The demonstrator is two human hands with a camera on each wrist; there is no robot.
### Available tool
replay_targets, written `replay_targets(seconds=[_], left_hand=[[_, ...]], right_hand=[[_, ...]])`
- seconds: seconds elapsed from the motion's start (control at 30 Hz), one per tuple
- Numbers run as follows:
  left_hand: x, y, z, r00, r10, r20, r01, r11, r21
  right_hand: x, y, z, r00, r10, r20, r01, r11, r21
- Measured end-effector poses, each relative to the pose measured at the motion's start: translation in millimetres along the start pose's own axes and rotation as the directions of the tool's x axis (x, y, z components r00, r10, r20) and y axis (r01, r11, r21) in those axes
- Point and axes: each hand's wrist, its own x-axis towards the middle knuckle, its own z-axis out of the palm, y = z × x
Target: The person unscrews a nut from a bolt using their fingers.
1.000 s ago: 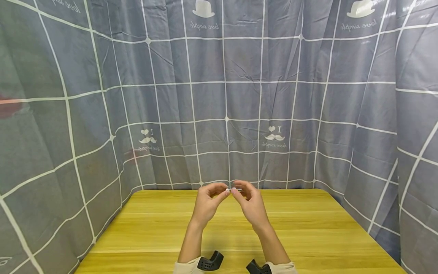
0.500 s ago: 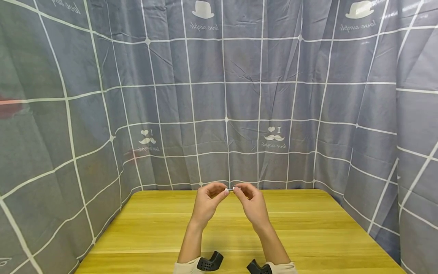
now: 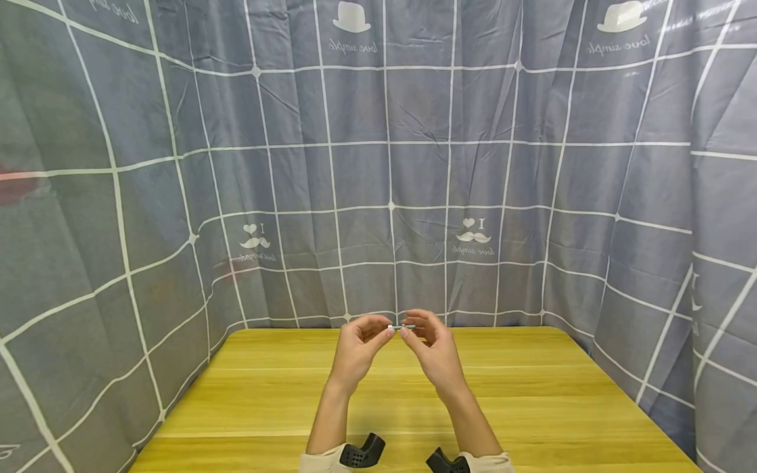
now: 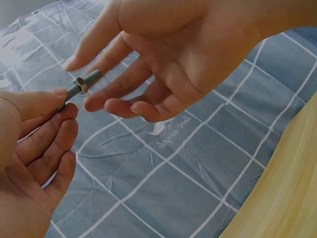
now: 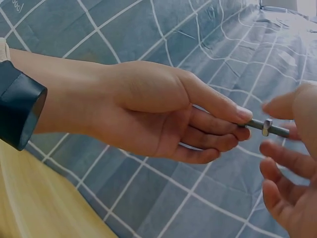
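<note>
My left hand (image 3: 355, 355) pinches one end of a metal bolt (image 5: 256, 124) between thumb and forefinger, covering that end. The threaded shaft points across toward my right hand (image 3: 440, 361). A hex nut (image 4: 82, 87) sits partway along the shaft, with some thread showing beyond it. In the left wrist view the right thumb and fingers are spread on either side of the nut and shaft, apart from them. Both hands are raised over the far part of the table, tips close together.
A yellow wood-grain table (image 3: 384, 407) lies below the hands. Behind it and at both sides hangs a grey curtain (image 3: 414, 171) with white grid lines. Black wrist devices, one on the left wrist (image 3: 363, 452) and one on the right (image 3: 447, 462), sit at the sleeve cuffs.
Half a second ago the right thumb and fingers were closed together at the bolt; now they have parted and show more shaft. The left hand keeps its grip and place.
</note>
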Motion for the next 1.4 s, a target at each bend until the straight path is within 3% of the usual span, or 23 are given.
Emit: replay_targets(seconds=[0.17,0.5,0.7,1.03,1.4], left_hand=[[0.5,-0.9,0.1,1.000,0.006,0.001,-0.006,1.000,0.010],[-0.4,-1.4,-0.8,1.000,-0.002,0.003,0.002,1.000,0.022],[-0.3,-3.2,-0.6,1.000,0.016,0.015,-0.017,0.999,0.034],[0.3,-1.0,-1.9,1.000,-0.006,0.009,0.006,0.999,0.042],[-0.4,0.5,-2.4,1.000,0.020,0.016,-0.021,0.999,0.044]], right_hand=[[0.8,2.3,0.4,0.999,0.035,-0.025,-0.035,0.999,0.001],[-0.7,0.2,-2.8,0.999,0.024,0.042,-0.025,0.999,0.035],[0.1,2.6,-2.3,0.998,0.059,0.010,-0.059,0.997,0.039],[-0.2,0.8,-5.0,0.998,0.035,0.058,-0.038,0.998,0.054],[0.4,1.5,-3.3,0.999,0.043,0.034,-0.044,0.998,0.044]])
